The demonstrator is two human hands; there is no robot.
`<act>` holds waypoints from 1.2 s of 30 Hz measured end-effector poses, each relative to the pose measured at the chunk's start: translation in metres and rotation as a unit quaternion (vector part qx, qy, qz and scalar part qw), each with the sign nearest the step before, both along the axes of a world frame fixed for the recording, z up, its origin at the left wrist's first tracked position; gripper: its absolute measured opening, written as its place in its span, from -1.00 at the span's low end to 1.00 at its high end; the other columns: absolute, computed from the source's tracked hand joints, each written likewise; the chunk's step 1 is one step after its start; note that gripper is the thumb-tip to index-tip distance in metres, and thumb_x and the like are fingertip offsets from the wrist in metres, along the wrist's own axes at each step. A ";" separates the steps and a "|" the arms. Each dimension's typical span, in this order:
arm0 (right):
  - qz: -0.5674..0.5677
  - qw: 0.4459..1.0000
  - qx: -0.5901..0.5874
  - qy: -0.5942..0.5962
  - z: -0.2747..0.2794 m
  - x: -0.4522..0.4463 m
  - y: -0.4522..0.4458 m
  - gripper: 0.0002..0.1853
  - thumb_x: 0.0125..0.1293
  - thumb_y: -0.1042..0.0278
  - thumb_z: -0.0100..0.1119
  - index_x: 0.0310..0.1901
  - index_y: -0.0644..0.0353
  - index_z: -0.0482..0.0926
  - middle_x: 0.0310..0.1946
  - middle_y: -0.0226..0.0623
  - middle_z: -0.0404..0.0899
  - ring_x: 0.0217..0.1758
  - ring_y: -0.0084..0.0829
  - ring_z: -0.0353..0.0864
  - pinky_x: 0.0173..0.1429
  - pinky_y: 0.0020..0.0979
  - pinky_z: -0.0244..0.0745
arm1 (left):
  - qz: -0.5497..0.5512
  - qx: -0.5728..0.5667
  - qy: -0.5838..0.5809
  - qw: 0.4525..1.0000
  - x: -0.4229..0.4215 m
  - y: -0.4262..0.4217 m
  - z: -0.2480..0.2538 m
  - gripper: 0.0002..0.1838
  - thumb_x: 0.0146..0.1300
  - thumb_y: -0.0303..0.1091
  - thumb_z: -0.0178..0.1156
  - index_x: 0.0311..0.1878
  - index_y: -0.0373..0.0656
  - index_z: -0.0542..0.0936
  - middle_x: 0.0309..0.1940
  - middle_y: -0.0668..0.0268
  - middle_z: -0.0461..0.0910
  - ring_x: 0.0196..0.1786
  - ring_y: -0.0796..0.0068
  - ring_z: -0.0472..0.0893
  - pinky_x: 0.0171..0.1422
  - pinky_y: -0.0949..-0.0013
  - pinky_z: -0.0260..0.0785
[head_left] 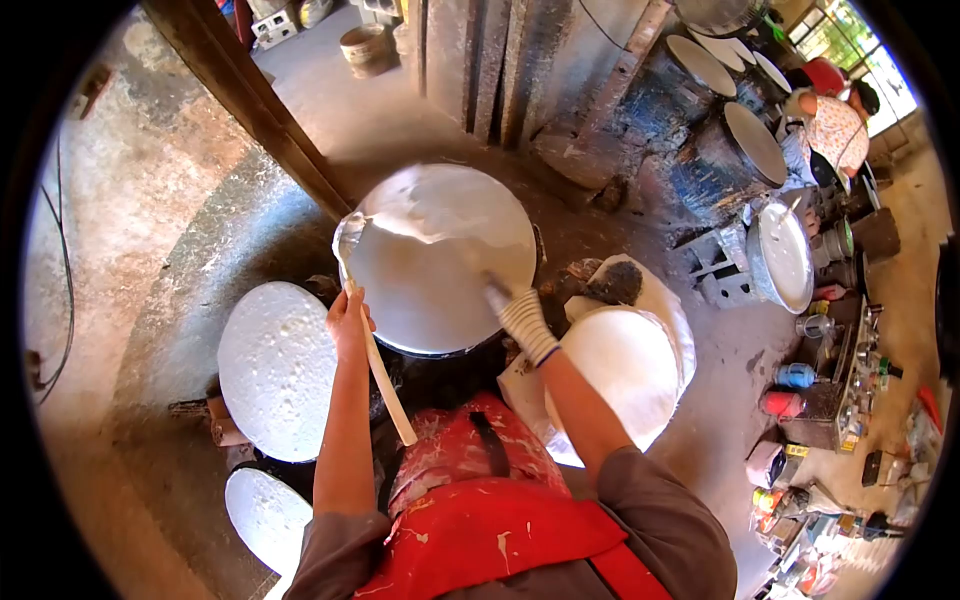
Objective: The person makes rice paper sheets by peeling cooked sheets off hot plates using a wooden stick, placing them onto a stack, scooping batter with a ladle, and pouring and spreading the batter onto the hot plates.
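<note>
"What's furthest left on the floor?"

"A broad round of bubbly white batter-like stuff (278,370), with a smaller white round (268,522) just below it."

"And the left hand (350,318)?"

"Bare, fingers wrapped around a long wooden stick (381,385). The stick's white-smeared far end is at the left rim of the big round vessel (430,300), which sits in front of the person, between the two hands."

"What's on that vessel?"

"A flat greyish top, with a shiny white patch (430,212) along the far side."

"The right hand (525,318)?"

"In a striped knit glove, over the vessel's right edge. Its fingertips are blurred; I can't tell whether they're clenched, loose or grasping anything."

"Further right?"

"A wide whitish round (622,368) beside the right forearm, then a blue-stained drum (708,180), a metal basin (758,262) of white liquid and a person in a patterned top (838,135)."
</note>
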State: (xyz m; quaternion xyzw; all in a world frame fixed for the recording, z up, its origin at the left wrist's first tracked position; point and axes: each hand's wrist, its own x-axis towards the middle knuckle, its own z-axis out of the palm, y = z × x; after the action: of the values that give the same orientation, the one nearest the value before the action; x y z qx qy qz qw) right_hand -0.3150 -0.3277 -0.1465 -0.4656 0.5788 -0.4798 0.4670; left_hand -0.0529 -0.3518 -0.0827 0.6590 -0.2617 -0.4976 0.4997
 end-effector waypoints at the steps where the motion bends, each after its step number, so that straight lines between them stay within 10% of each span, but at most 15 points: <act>1: -0.063 0.989 0.080 -0.104 -0.009 -0.016 -0.009 -0.69 0.22 0.33 0.09 -0.04 0.30 0.51 -0.38 -0.37 0.57 -0.39 -0.60 0.44 -0.23 -0.58 0.40 | 0.006 0.001 -0.002 1.000 0.002 0.003 -0.001 -0.79 0.17 -0.34 0.13 -0.22 -0.29 0.53 -0.73 0.43 0.29 -0.77 0.66 0.27 -0.71 0.57 0.14; 11: 0.246 0.963 0.106 -0.003 0.000 -0.026 -0.003 -0.68 0.18 0.35 0.15 -0.01 0.21 0.53 -0.50 -0.43 0.48 -0.55 -0.61 0.32 -0.44 -0.57 0.30 | 0.055 0.038 0.036 0.997 0.009 0.030 -0.001 -0.78 0.17 -0.27 0.15 -0.26 -0.25 0.52 -0.70 0.41 0.34 -0.76 0.65 0.28 -0.73 0.58 0.13; 12: 0.240 0.959 -0.113 0.101 0.003 -0.038 -0.007 -0.69 0.19 0.40 0.13 -0.01 0.24 0.52 -0.46 -0.37 0.52 -0.52 -0.57 0.37 -0.35 -0.59 0.38 | 0.063 0.054 0.042 0.996 0.010 0.034 0.002 -0.79 0.17 -0.26 0.15 -0.29 -0.23 0.52 -0.70 0.41 0.34 -0.76 0.66 0.28 -0.74 0.59 0.12; 15: 0.096 0.991 0.091 0.021 0.000 -0.070 -0.046 -0.73 0.18 0.48 0.11 -0.06 0.30 0.53 -0.18 -0.25 0.59 -0.15 -0.46 0.53 0.02 -0.52 0.41 | 0.070 0.052 0.056 0.995 0.011 0.047 0.009 -0.81 0.17 -0.24 0.15 -0.32 -0.18 0.50 -0.70 0.41 0.34 -0.77 0.67 0.28 -0.75 0.61 0.11; 25: 0.361 0.923 -0.016 0.133 0.017 -0.069 -0.038 -0.77 0.14 0.53 0.16 -0.12 0.27 0.57 -0.20 -0.22 0.61 -0.15 -0.54 0.53 0.01 -0.51 0.43 | 0.115 0.120 0.064 0.984 0.010 0.066 0.021 -0.79 0.15 -0.18 0.14 -0.33 -0.11 0.45 -0.70 0.44 0.29 -0.78 0.63 0.23 -0.73 0.53 0.07; 27: 0.207 0.964 0.098 -0.139 -0.002 -0.084 -0.055 -0.76 0.19 0.51 0.11 -0.09 0.32 0.54 -0.21 -0.15 0.60 -0.18 -0.53 0.54 -0.01 -0.54 0.43 | 0.120 0.120 0.066 0.983 0.010 0.069 0.024 -0.80 0.15 -0.18 0.14 -0.32 -0.10 0.45 -0.71 0.44 0.29 -0.78 0.63 0.23 -0.73 0.53 0.07; 31: 0.223 0.963 0.080 0.127 0.010 -0.071 -0.095 -0.75 0.17 0.52 0.14 -0.08 0.30 0.55 -0.24 -0.24 0.62 -0.25 -0.59 0.53 -0.05 -0.59 0.45 | 0.119 0.105 0.091 0.983 0.004 0.075 0.023 -0.80 0.15 -0.19 0.14 -0.29 -0.09 0.44 -0.71 0.45 0.28 -0.79 0.64 0.22 -0.73 0.53 0.06; 36: 0.361 0.924 0.061 0.113 0.013 -0.062 -0.056 -0.70 0.09 0.49 0.24 -0.09 0.20 0.57 -0.21 -0.28 0.62 -0.22 -0.59 0.53 -0.03 -0.52 0.44 | 0.126 0.103 0.092 0.982 0.006 0.085 0.020 -0.76 0.18 -0.18 0.10 -0.18 -0.10 0.46 -0.69 0.45 0.29 -0.76 0.66 0.23 -0.73 0.56 0.06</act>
State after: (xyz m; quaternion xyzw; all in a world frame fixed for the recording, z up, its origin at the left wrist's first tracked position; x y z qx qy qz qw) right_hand -0.3773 -0.3841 -0.1332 -0.6646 0.4485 -0.1864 0.5678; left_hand -0.0473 -0.2669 -0.0622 0.6861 -0.0763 -0.5134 0.5098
